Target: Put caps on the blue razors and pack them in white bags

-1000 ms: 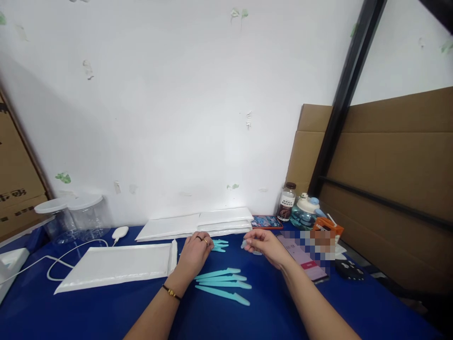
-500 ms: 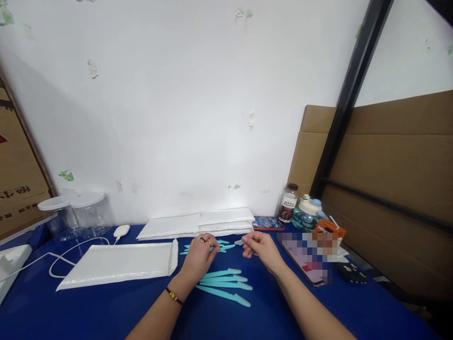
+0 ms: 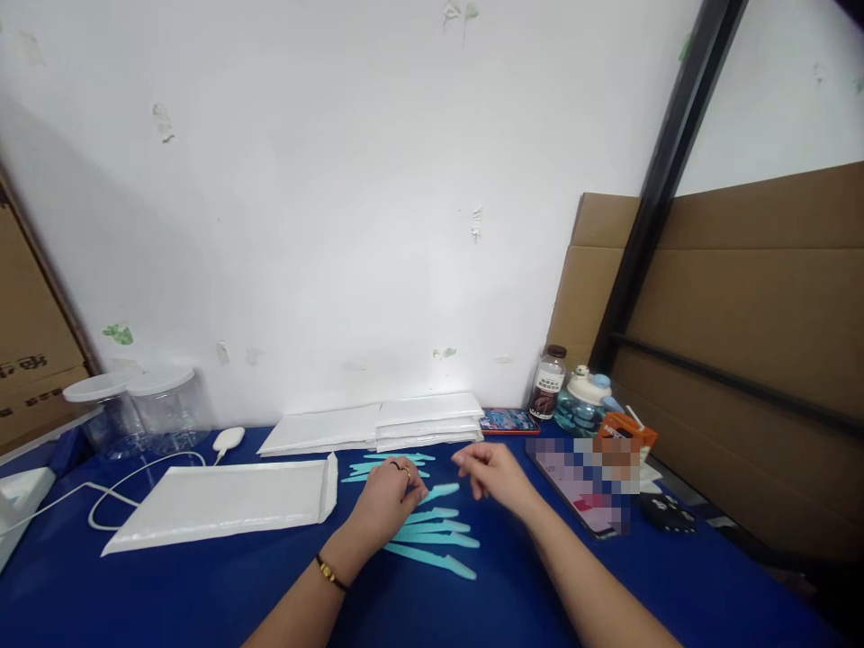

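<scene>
Head camera: the left hand (image 3: 390, 500) rests on the blue table (image 3: 168, 594) near its middle, with its fingers pressed together on one end of a teal stick (image 3: 442, 490). The stick's free end points right, low over the cloth. A gold ring shows on one finger and a dark bracelet on the wrist.

Just in front of that hand, toward the near edge, lies a row of teal sticks (image 3: 436, 538), side by side and roughly parallel. The nearest one is angled a little. A few more loose sticks (image 3: 384, 463) lie crossed behind the hand, toward the back edge.

The right hand (image 3: 496, 472) hovers just right of the held stick, not touching it. Its fingers are curled and the thumb is close to the forefinger. I cannot tell whether anything sits between them.

Left of the hands a white padded envelope (image 3: 222, 499) lies flat with its flap open. A stack of envelopes (image 3: 378, 423) lies along the back edge against the wall. Two clear jars (image 3: 139, 409) stand at the back left corner, with a white cable (image 3: 135, 468) curling in front of them.

At the back right stand a brown bottle (image 3: 546, 382) and a blue jug (image 3: 584, 400), with a phone (image 3: 509, 420) lying beside them. Cardboard (image 3: 742, 306) leans along the right edge.
</scene>
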{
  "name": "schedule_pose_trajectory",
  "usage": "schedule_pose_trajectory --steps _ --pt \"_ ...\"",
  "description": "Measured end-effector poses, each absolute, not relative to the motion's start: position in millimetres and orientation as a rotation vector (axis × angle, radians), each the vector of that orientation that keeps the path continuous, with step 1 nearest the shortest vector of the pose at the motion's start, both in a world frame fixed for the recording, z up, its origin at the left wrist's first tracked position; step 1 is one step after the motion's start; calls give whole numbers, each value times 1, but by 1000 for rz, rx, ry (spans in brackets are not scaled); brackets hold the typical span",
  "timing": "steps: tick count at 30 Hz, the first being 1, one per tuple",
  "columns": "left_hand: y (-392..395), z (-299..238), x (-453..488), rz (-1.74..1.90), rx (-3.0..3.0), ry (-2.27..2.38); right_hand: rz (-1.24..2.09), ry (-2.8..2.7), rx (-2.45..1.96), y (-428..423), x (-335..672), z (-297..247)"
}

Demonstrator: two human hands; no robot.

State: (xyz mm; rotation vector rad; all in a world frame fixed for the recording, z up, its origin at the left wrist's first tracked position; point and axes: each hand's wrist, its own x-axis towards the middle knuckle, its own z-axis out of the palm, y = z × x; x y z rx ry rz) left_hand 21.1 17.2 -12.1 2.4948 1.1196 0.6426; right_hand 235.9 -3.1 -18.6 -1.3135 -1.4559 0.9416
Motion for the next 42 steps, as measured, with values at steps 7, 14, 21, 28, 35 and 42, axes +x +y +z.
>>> schedule_pose_trajectory --steps 7,14,21,28,35,42 --pt "27 -3 2 526 2541 1265 417 -1783 -1625 -4 300 -11" --pt "51 -8 -29 451 2571 1517 392 -1980 -1771 -5 281 -26" --pt "49 -8 -22 405 2658 1451 535 -1919 -1717 -9 271 -19" --pt "39 -2 -11 563 2615 1252 1119 -1440 -1331 -6 242 -19" --pt "35 -7 -3 704 2525 1091 1134 -1197 -1260 -5 235 -20" --pt "36 -4 -2 783 2629 1098 1151 -1214 -1246 -7 228 -17"
